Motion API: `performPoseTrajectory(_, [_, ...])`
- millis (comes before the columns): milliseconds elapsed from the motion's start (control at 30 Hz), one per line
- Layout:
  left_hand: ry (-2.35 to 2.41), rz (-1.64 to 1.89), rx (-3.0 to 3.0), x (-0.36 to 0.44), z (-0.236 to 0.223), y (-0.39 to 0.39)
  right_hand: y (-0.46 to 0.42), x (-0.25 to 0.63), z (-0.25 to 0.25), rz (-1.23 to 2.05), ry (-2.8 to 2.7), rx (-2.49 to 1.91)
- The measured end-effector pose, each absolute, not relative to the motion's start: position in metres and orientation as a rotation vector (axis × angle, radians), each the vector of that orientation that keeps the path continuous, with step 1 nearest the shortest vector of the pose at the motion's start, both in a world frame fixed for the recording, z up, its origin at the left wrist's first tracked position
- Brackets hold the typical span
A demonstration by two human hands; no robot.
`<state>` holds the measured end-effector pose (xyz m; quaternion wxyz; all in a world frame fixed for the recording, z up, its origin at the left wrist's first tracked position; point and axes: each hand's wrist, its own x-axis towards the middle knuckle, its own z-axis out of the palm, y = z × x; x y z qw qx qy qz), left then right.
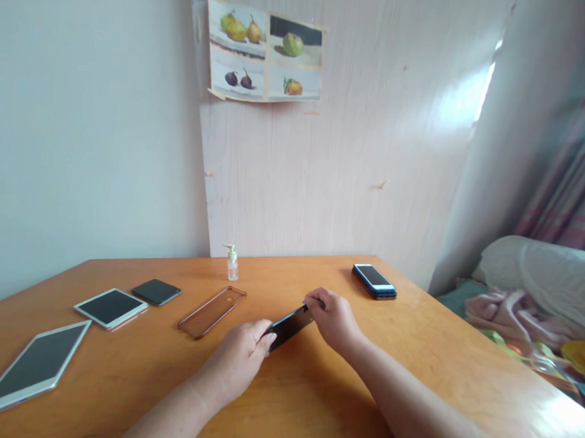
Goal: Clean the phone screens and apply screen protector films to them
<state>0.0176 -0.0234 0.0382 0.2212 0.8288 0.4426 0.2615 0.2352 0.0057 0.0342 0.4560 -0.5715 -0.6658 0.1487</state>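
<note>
At the far left of my orange-brown wooden table [303,413] lies a large white-framed tablet with a dark screen [36,363]. Next come a smaller white-framed tablet [110,307] and, just beside its far right corner, a flat black rectangular device [156,291]. Further right lies a clear phone case with a rose-coloured rim [212,312], and behind it stands a small clear pump bottle with a pale green top [232,266].

My left hand [244,350] grips the near end of a slim black phone [291,328], thumb over its face. I have this phone in front of me, slanted up to the right; I can't tell whether its lower edge touches the wood. My right hand [333,317] is closed at the far end, fingers curled over the corner. The step in hand looks like handling the phone by its 2 ends; I judge that the next move calls for a steady left grip and fine right fingertip control.

My left forearm slants up to the right, my right up to the left, the right wrist bent. Beyond it lies a white-faced phone [374,277], stacked on something dark.
</note>
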Motion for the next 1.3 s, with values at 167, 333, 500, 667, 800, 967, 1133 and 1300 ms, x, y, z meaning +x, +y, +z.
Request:
performPoseTrajectory(167, [1.232,0.713,2.316,0.017,0.038,-0.024,-0.014,0.21,0.034,0.419,-1.825,-1.191])
performPoseTrajectory(333, [1.228,0.708,2.329,0.017,0.037,-0.022,0.009,0.24,0.034,0.387,-1.615,-1.446])
performPoseTrajectory(500, [1.213,0.74,2.321,0.017,0.033,-0.02,0.015,0.245,0.031,0.395,-1.587,-1.433])
performPoseTrajectory(667, [1.131,0.796,2.264,0.019,0.033,-0.022,-0.017,0.205,0.029,0.529,-1.829,-1.077])
performPoseTrajectory(800, [1.062,0.833,2.235,0.021,0.034,-0.024,-0.026,0.196,0.031,0.565,-1.887,-1.001])
performPoseTrajectory(967, [1.165,0.769,2.314,0.019,0.035,-0.022,-0.002,0.227,0.034,0.455,-1.699,-1.337])
performPoseTrajectory(1133, [1.166,0.775,2.316,0.019,0.033,-0.021,0.004,0.233,0.032,0.39,-1.633,-1.38])
performPoseTrajectory(1300, [1.053,0.826,2.238,0.022,0.034,-0.024,-0.025,0.199,0.032,0.588,-1.878,-1.006])
